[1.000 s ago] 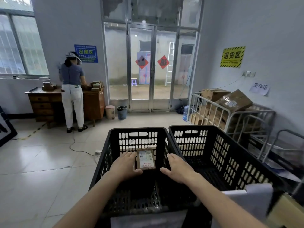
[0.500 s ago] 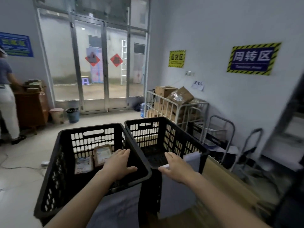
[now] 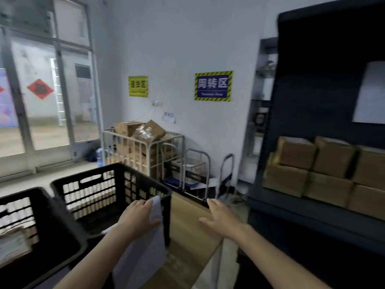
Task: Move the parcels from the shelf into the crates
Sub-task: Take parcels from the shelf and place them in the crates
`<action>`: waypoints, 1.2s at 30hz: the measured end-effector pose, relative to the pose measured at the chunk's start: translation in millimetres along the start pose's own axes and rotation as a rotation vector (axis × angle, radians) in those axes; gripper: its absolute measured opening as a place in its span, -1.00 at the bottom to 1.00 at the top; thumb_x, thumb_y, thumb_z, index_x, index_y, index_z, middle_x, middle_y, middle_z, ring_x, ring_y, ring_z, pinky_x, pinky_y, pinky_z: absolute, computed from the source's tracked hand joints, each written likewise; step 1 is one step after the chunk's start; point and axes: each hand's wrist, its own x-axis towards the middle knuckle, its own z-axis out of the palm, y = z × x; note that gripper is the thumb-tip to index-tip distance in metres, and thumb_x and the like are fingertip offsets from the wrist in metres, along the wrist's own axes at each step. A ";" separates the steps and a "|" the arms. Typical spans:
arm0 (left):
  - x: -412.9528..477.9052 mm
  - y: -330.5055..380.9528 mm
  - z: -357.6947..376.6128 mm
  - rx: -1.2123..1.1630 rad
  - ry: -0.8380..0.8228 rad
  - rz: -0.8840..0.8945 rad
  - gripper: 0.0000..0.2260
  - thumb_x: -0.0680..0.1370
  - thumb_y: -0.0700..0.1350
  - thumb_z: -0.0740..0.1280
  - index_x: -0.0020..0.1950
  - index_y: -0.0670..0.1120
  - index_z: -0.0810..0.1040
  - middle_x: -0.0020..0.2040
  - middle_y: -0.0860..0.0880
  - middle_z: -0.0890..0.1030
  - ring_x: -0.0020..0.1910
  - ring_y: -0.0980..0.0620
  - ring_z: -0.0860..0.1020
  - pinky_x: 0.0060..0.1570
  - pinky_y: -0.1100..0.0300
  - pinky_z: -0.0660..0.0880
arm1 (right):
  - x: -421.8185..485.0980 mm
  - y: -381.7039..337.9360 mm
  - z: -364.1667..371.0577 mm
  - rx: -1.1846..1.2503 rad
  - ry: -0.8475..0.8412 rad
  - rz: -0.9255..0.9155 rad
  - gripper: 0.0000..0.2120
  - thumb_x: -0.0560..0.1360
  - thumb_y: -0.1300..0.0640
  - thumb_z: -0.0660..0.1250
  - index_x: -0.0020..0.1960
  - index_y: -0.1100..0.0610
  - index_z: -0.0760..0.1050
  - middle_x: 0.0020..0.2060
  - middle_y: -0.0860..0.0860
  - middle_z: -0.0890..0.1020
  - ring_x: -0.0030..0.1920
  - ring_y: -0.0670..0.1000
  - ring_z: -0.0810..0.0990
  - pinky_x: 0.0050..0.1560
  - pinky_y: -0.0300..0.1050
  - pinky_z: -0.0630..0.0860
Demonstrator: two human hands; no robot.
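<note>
So, head view: motion blur throughout, so fine detail is lost.
Left hand (image 3: 138,216): open, fingers straight and close together. They lie against the top of a white sheet (image 3: 143,247) that hangs down the near corner of the right crate. It grasps nothing.
Right hand (image 3: 218,220): open, fingers spread, palm down, holding nothing. It sits over the wooden board, between the right crate and the shelf. Whether it touches the board cannot be told.
Right crate (image 3: 112,184): black with slotted walls, standing left of centre.
Left crate (image 3: 41,226): black, just beside the right crate on its left and cut off by the frame edge. A blurred flat parcel (image 3: 14,240) lies inside it at the lower left.
Parcels (image 3: 325,170): brown cardboard boxes in two layers on the shelf at the right, touching one another and well apart from both hands.
Shelf (image 3: 312,213): a dark frame filling the right side, with a pale panel (image 3: 368,92) on its upper part.
Wooden board (image 3: 187,226): light-coloured, below and between the hands, running from the crate's corner toward the shelf.
Back wall: a wire cage (image 3: 145,142) holds cardboard boxes, with folded hand trolleys (image 3: 198,163) just beside it. Above them hang a yellow sign (image 3: 138,86) and a blue sign (image 3: 213,86) with a striped border.
Far left: glass doors (image 3: 41,101).
</note>
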 end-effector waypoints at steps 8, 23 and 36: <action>27.6 160.6 6.8 -0.043 -0.039 0.198 -0.33 0.52 0.20 0.23 0.51 -0.07 0.11 0.46 -0.06 0.28 0.45 -0.07 0.21 0.37 0.09 0.24 | -75.7 139.1 -57.2 0.031 0.046 0.195 -0.31 0.57 -0.15 0.13 0.53 0.12 -0.08 0.53 0.01 0.01 0.52 0.01 0.01 0.45 -0.06 0.10; 26.8 422.4 19.0 -0.105 -0.059 0.424 -0.37 0.52 0.17 0.24 0.49 -0.07 0.15 0.42 -0.08 0.32 0.43 -0.08 0.23 0.35 0.08 0.26 | -203.3 347.5 -124.8 0.009 0.150 0.416 -0.30 0.56 -0.17 0.13 0.53 0.11 -0.06 0.52 0.00 0.07 0.50 0.01 0.10 0.42 -0.08 0.19; 31.0 538.2 27.9 -0.109 -0.119 0.596 -0.40 0.53 0.15 0.23 0.47 -0.08 0.18 0.39 -0.11 0.34 0.42 -0.10 0.23 0.36 0.07 0.27 | -250.5 416.7 -133.9 0.062 0.201 0.553 -0.30 0.55 -0.16 0.15 0.53 0.13 -0.04 0.52 0.03 0.09 0.49 0.02 0.12 0.43 -0.07 0.21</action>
